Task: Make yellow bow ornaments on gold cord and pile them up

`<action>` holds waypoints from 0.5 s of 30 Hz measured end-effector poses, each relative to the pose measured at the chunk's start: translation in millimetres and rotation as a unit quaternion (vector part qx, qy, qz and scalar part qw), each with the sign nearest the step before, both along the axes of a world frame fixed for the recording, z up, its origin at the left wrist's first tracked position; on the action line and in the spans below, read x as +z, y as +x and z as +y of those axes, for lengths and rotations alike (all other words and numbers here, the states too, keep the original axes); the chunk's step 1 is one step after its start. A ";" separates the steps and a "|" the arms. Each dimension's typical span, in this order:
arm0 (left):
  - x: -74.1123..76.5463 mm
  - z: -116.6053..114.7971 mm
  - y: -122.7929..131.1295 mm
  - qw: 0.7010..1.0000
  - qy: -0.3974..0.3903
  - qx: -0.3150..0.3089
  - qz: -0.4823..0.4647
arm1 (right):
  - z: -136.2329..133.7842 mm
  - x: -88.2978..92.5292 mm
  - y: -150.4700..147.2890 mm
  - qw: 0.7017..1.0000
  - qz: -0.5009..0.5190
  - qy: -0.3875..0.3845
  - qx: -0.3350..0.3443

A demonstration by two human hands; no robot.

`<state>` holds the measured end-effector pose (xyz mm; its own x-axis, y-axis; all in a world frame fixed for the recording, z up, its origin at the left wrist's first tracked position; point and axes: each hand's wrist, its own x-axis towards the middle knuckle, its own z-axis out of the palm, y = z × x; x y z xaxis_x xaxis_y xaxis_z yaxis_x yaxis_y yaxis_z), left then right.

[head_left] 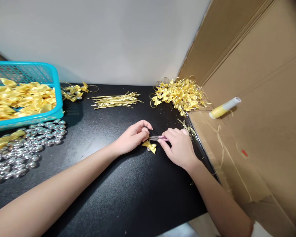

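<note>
Over the black table, my left hand pinches the top of a small yellow ribbon bow, thumb against fingers. A round silver bell or bead hangs under the bow. My right hand is closed around small scissors with pinkish handles. Their metal blades point left and reach the spot just above the bow, beside my left fingertips. Whether the blades touch the tie there, I cannot tell.
A blue basket of yellow bows stands left, with silver beads or bells before it. Gold ties lie at the back, a heap of bow pieces back right. Trimmings lie near the cardboard wall; a tube sticks out.
</note>
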<state>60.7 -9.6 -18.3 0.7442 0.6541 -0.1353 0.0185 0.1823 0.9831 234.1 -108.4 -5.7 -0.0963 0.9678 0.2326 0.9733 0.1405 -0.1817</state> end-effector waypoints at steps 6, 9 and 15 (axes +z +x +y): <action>-1.2 0.0 -0.4 1.000 0.002 -0.002 -0.002 | 0.5 0.2 -0.6 1.000 -0.004 0.001 -0.005; -1.9 0.6 -0.5 1.000 -0.002 -0.004 -0.002 | 0.8 1.0 -0.1 1.000 -0.002 -0.006 -0.011; 0.4 1.5 -0.5 1.000 -0.023 0.004 -0.005 | -1.2 0.0 11.0 0.993 0.111 0.001 -0.043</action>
